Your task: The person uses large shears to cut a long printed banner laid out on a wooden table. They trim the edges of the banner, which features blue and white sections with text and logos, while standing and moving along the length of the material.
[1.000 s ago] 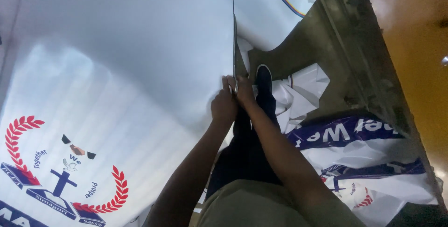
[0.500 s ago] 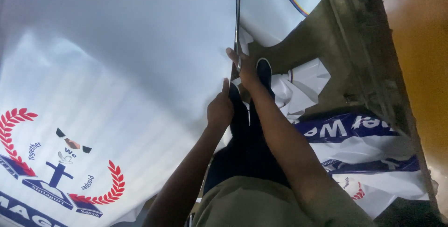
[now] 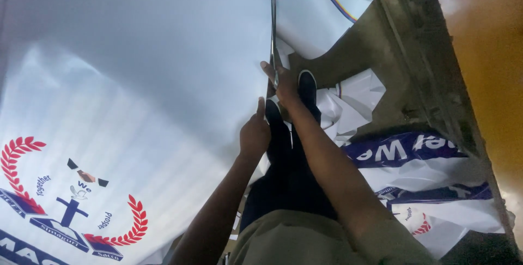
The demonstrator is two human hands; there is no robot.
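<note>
A large white printed banner lies spread in front of me, with a red-wreath emblem at its lower left. My right hand reaches forward at the banner's right edge, shut on a long thin dark blade, which looks like scissors seen edge-on. The blade runs straight along a cut line in the sheet. My left hand sits closer to me, with its fingers gripping the banner's edge just behind the blade hand.
My legs in dark trousers and dark shoes stand below the hands. Crumpled white scraps and a blue-and-white printed banner lie on the floor at right. A worn, dirty ledge borders an orange wall.
My right hand has slid forward along the cut line with the blade, away from my body. My left hand has stayed on the banner's edge, so the hands are further apart.
</note>
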